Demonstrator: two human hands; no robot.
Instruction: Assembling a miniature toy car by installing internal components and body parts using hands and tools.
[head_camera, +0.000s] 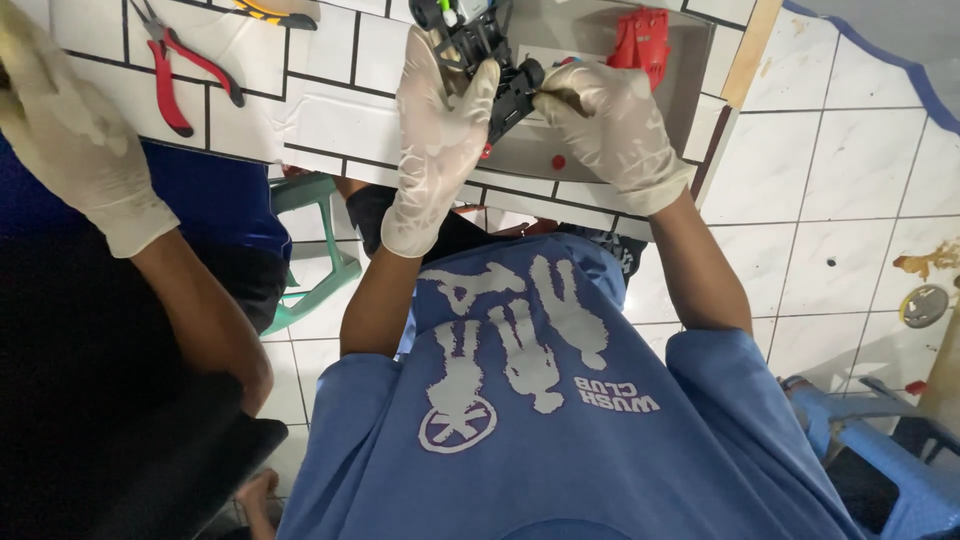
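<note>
My left hand (440, 110), in a white glove, grips a small black toy-car chassis (495, 60) above the white tiled table (330, 110). My right hand (610, 120), also gloved, pinches a thin tool against the chassis's right end; the tool's tip is hidden by the fingers. A red car body shell (642, 40) lies on a grey mat (690, 70) just right of the chassis. A small red part (558, 161) sits on the mat below my hands.
Another person's gloved hand (70, 130) and arm reach in at the left. Red-handled pliers (175, 65) lie on the table's left part. A green stool (310, 250) stands under the table; a blue stool (880, 440) is at lower right on the tiled floor.
</note>
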